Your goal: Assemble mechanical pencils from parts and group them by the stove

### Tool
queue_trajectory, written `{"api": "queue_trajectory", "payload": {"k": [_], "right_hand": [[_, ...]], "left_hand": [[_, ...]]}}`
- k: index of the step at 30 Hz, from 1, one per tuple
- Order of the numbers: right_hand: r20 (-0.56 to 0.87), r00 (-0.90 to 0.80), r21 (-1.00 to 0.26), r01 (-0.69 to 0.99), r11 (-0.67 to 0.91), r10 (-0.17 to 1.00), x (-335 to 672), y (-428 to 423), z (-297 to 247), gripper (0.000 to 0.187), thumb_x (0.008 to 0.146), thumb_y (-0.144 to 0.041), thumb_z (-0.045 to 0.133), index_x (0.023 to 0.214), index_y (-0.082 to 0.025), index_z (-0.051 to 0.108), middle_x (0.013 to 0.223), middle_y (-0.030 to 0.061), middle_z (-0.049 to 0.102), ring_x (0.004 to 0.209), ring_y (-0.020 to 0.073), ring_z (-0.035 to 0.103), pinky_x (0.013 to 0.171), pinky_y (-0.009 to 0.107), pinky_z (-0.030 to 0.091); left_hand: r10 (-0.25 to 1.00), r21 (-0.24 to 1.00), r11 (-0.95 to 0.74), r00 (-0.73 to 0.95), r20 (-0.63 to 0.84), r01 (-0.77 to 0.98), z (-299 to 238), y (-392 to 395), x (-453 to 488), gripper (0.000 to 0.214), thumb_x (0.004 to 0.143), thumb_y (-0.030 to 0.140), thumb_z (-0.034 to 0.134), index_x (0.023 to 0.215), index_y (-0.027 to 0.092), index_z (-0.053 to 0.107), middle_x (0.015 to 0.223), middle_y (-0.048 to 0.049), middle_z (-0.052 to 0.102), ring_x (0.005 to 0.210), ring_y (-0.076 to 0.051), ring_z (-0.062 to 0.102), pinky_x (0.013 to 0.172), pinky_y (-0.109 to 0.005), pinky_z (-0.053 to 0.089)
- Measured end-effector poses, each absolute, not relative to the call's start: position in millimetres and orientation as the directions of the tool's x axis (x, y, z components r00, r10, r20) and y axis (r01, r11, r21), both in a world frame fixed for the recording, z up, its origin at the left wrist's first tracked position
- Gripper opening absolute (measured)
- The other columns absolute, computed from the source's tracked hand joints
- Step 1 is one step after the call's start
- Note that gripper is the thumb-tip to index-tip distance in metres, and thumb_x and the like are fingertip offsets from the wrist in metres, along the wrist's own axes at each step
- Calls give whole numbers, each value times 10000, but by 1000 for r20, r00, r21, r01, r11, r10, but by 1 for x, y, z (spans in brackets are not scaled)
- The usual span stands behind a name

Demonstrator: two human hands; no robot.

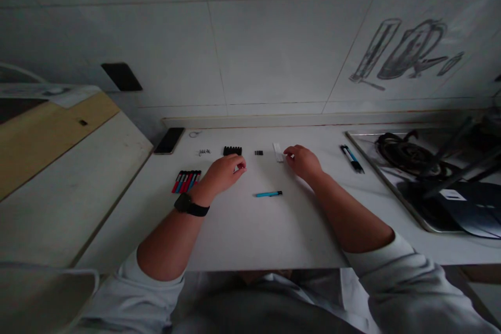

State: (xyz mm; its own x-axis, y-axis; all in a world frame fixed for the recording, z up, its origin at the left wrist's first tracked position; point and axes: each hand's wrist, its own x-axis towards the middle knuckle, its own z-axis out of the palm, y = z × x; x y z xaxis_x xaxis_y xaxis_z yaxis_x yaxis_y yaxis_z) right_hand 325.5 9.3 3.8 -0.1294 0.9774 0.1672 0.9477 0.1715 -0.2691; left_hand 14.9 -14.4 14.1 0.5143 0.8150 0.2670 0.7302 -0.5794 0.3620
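Note:
My left hand (224,173), with a black watch on the wrist, rests on the white counter (242,224) with its fingers curled round a small red-and-white piece. My right hand (303,160) lies further right, its fingertips pinched at a row of thin white pieces (277,151). Between and below the hands lies a blue pen (269,194). A row of red and blue pen barrels (186,181) sits left of my left hand. Behind the hands are a black ridged part (232,151), a small black piece (259,153) and tiny springs (204,152).
A phone (169,140) lies at the counter's back left. Two assembled pens (352,158) lie right of my right hand. A gas stove (426,167) fills the right side. A wooden and white surface (58,167) stands to the left. A tiled wall rises behind.

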Motion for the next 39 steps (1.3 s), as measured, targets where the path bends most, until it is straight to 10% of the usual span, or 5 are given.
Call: {"api": "queue_trajectory", "payload": {"k": [32, 39], "right_hand": [[217, -140, -277, 940, 199, 966, 324, 7, 1, 326, 985, -237, 543, 1238, -226, 749, 1187, 98, 735, 933, 204, 688, 804, 293, 505], [310, -391, -316, 817, 482, 867, 298, 0, 7, 318, 1022, -248, 524, 1263, -203, 726, 1195, 94, 731, 1025, 208, 668, 960, 321, 493]], "left_hand": [[827, 334, -562, 517, 221, 757, 9, -12, 14, 112, 941, 147, 627, 997, 218, 696, 1009, -47, 739, 856, -201, 662, 783, -330, 486], [900, 251, -418, 360, 246, 873, 11, -9, 8, 94, 970, 179, 595, 991, 216, 679, 1010, -72, 740, 904, -235, 670, 780, -343, 481]]}}
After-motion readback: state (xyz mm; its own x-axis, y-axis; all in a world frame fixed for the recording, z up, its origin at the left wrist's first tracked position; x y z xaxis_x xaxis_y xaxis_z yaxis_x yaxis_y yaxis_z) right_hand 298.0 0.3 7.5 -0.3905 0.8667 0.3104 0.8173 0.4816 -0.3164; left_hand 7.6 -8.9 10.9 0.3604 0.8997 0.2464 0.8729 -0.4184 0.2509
